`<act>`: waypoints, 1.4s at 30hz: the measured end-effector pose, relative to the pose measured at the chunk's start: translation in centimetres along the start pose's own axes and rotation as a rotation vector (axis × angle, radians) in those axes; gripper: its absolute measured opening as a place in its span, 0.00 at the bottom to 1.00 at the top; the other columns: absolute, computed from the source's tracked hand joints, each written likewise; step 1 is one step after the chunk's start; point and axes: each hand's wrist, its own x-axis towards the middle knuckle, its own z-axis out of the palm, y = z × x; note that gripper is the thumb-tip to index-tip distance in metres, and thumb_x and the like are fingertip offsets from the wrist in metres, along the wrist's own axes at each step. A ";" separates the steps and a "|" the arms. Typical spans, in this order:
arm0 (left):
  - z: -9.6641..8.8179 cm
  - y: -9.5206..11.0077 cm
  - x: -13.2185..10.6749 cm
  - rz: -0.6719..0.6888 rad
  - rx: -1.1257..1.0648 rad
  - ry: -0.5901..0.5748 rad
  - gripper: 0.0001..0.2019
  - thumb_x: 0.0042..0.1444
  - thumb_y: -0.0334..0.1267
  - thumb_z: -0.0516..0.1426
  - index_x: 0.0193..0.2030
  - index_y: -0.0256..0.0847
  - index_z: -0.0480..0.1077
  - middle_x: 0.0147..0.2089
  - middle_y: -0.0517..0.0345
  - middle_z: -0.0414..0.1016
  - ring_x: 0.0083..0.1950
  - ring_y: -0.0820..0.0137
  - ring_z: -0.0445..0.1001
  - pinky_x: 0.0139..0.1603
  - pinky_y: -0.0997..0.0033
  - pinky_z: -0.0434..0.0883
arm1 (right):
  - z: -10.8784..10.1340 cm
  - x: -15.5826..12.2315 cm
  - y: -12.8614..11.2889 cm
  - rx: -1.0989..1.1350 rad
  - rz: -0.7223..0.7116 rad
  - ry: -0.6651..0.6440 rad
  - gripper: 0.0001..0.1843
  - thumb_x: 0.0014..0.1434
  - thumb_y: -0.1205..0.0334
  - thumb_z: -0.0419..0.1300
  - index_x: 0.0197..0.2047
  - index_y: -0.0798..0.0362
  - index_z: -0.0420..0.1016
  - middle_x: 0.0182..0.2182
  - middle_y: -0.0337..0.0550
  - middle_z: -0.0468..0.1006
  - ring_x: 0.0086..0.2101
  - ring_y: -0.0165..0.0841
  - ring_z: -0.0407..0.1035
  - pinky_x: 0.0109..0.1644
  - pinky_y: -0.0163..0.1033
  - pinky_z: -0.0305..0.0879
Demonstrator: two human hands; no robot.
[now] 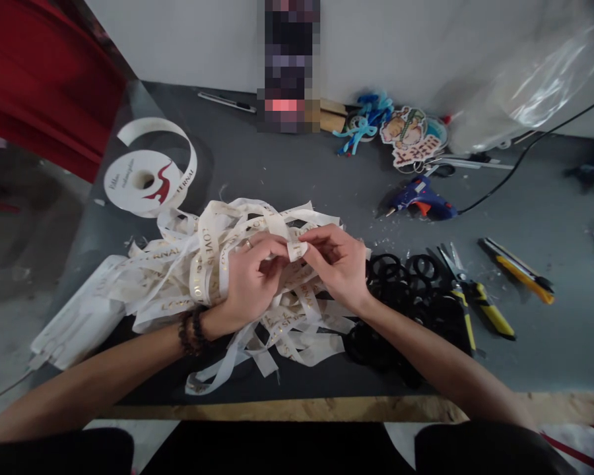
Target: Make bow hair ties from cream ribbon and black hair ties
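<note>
Between my two hands is a white ribbon (297, 251) with gold lettering, its short end folded at the fingertips. My left hand (257, 274) pinches the ribbon from the left, thumb and forefinger together. From the right, my right hand (337, 265) pinches the same piece, the other fingers curled. Below and around both hands lies a loose heap of printed ribbon strips (208, 257), tangled and partly hidden by my left hand. A pile of black hair ties (396, 284) sits beside my right wrist, partly covered by the forearm.
A ribbon spool (123, 178) stands at the left, above a white power strip (79, 316). To the right are a blue glue gun (420, 198) with a cable, yellow-handled scissors (490, 310) and a yellow utility knife (519, 270). Stickers (410, 135) and blue bows (361, 128) lie behind.
</note>
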 end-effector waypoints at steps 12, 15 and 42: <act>0.3 0.6 -0.5 -0.013 -0.047 0.117 0.06 0.64 0.34 0.66 0.45 0.45 0.75 0.42 0.58 0.83 0.43 0.67 0.83 0.45 0.66 0.78 | -0.1 0.6 0.9 0.059 -0.080 -0.024 0.07 0.67 0.59 0.67 0.40 0.47 0.72 0.36 0.37 0.80 0.35 0.31 0.76 0.41 0.40 0.75; 0.2 0.5 -0.7 -0.021 -0.027 0.111 0.05 0.63 0.35 0.67 0.44 0.45 0.75 0.41 0.58 0.83 0.42 0.66 0.83 0.42 0.66 0.78 | 0.0 0.6 1.0 0.076 -0.070 -0.050 0.11 0.68 0.54 0.66 0.40 0.47 0.68 0.36 0.38 0.80 0.35 0.32 0.76 0.42 0.41 0.76; 0.3 0.1 -0.5 -0.099 -0.109 0.131 0.08 0.63 0.40 0.69 0.41 0.44 0.76 0.39 0.58 0.81 0.40 0.69 0.80 0.39 0.69 0.76 | 0.2 -0.2 0.1 -0.116 -0.086 0.024 0.09 0.65 0.59 0.68 0.46 0.46 0.74 0.37 0.37 0.84 0.31 0.30 0.77 0.29 0.37 0.67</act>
